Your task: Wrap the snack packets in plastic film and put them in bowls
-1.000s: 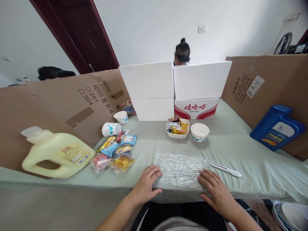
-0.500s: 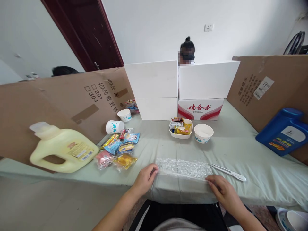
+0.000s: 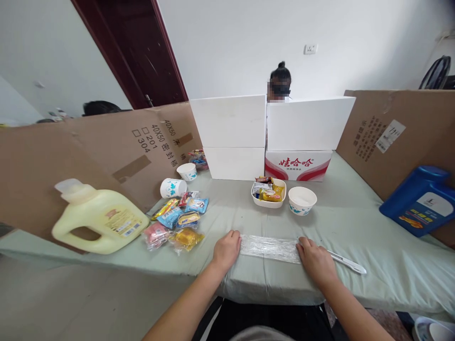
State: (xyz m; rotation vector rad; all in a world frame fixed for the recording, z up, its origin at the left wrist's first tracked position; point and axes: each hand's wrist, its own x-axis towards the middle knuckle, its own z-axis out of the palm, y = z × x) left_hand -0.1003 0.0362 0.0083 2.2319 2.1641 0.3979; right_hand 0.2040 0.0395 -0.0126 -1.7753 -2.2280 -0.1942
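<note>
A sheet of clear plastic wrap (image 3: 270, 247) lies folded into a narrow strip near the front edge of the table. My left hand (image 3: 226, 250) rests on the strip's left end with its fingers curled over it. My right hand (image 3: 314, 262) presses on the right end, fingers bent on the wrap. A white knife-like tool (image 3: 347, 262) lies just right of my right hand. Beyond the strip stand a white dish of wrapped snacks (image 3: 269, 193) and a white paper bowl (image 3: 302, 200).
A pile of snack packets (image 3: 177, 220), a tipped paper cup (image 3: 172, 187) and a yellow jug (image 3: 99, 219) lie at the left; a blue jug (image 3: 418, 200) at the right. Cardboard walls (image 3: 106, 156) and white boxes (image 3: 270, 135) enclose the table. A person sits behind the boxes.
The wrap was a wide flat sheet; both hands have folded its near edge away from me, so it is now a narrow strip. The camera has shifted slightly.
</note>
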